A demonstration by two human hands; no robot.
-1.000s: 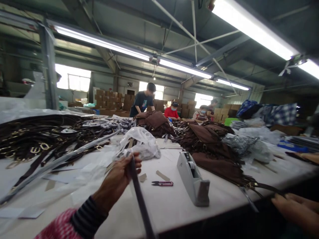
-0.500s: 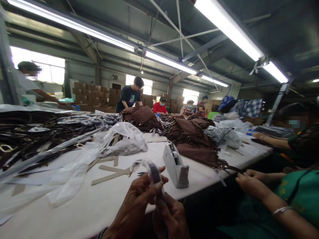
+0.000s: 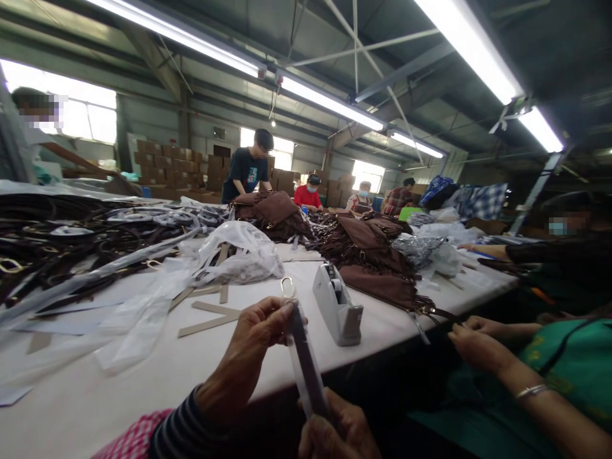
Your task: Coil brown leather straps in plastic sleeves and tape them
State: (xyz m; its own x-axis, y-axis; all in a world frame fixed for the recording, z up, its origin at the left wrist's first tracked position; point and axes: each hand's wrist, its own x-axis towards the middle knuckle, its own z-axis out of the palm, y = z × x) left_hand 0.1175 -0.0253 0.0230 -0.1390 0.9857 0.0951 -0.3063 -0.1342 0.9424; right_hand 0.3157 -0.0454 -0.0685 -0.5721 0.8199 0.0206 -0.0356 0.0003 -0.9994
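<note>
Strap (image 3: 306, 357) up in front of us, dark inside its clear plastic sleeve, slanting over the table's near edge! Our right hand (image 3: 339, 427) is lowest, fingers curled around the lower length; how the tips meet behind it, we can't tell. Above, our left hand (image 3: 239, 357) has thumb and forefinger pinching the top end, just below a metal ring (image 3: 287, 288) poking upward. So we're at the stretching-out stage, by our reading, and keeping the sleeve straight calls for a firm pinch up top and a light, even pull below.

Just beyond, on the white table (image 3: 119, 398), we've got a tape dispenser (image 3: 337, 309), beige strips (image 3: 210, 326) to its left and crumpled plastic (image 3: 261, 252) behind those. Off to our right, a co-worker's hands (image 3: 482, 347) hold a dark band by the nearest brown bag (image 3: 373, 284). Dark straps (image 3: 43, 252) heap up on our left; farther off, a person in a dark T-shirt (image 3: 246, 171) leans in, with stacked cartons (image 3: 182, 169) behind.
</note>
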